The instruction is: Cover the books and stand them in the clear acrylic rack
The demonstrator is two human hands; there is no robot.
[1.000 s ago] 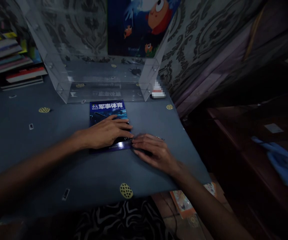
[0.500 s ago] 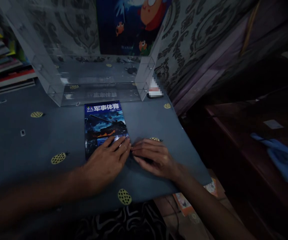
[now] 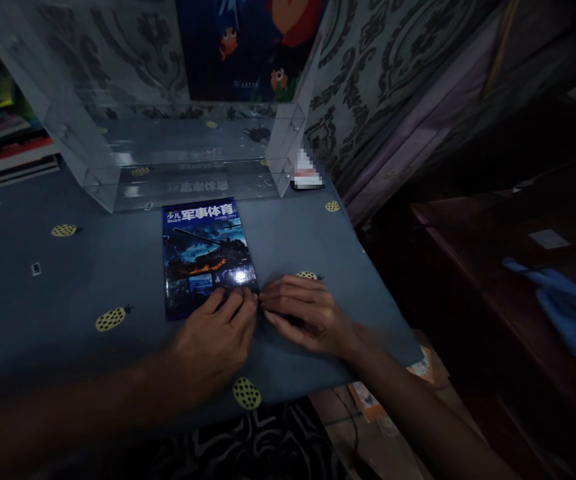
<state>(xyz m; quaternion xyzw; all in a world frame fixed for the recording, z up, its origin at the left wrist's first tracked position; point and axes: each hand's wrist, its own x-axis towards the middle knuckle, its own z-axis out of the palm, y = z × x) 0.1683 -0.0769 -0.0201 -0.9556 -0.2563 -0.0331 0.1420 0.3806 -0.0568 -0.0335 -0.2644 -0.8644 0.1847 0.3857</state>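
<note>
A dark blue book (image 3: pixel 208 247) with white Chinese lettering and a battle scene on its cover lies closed on the table. My left hand (image 3: pixel 218 327) rests over the book's lower right part, its bent fingers gripping near the corner; its thumb is hidden. From the right, my right hand (image 3: pixel 305 313) meets it there, fingers drawn together and tips pinching the book's right edge near the bottom corner. The fingertips of both hands nearly touch.
Behind the book stands a clear plastic rack (image 3: pixel 193 177) with a picture book (image 3: pixel 253 60) in it. Stacked books (image 3: pixel 13 153) are at the far left. The tablecloth (image 3: pixel 133 267) has pineapple prints. A blue cloth (image 3: pixel 563 307) lies on a dark surface at right.
My left fingers have drawn back down the cover and bent, uncovering more of it. My right hand stays at the book's edge. The view has shifted slightly.
</note>
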